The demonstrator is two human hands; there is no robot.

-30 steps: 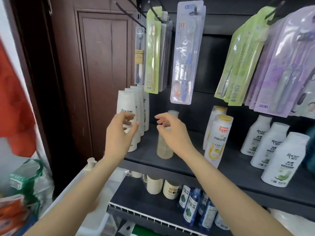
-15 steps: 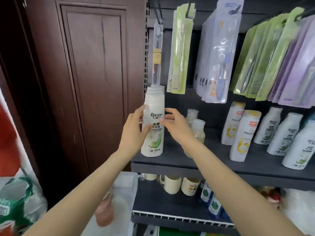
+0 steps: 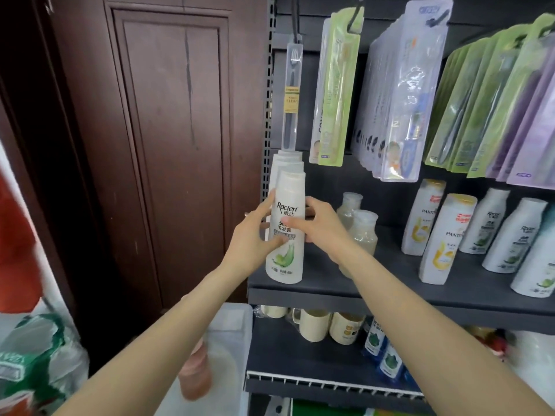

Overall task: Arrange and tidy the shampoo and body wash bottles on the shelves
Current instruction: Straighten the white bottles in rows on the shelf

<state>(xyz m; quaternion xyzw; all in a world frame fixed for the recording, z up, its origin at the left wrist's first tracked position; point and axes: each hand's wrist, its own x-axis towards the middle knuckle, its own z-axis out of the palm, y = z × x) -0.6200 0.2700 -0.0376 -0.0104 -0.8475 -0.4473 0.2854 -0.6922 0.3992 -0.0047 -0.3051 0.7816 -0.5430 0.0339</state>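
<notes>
Both hands clamp front Raclen bottle (image 3: 286, 235) at shelf (image 3: 330, 291) left end: left hand (image 3: 255, 238), right hand (image 3: 321, 226). Raclen row lined up; clear bottles (image 3: 362, 232) & Pantene (image 3: 444, 235) right of it prob. left.

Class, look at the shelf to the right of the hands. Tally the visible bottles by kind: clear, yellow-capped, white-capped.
Clear bottles: 2
Yellow-capped bottles: 2
White-capped bottles: 3
Total: 7
</notes>
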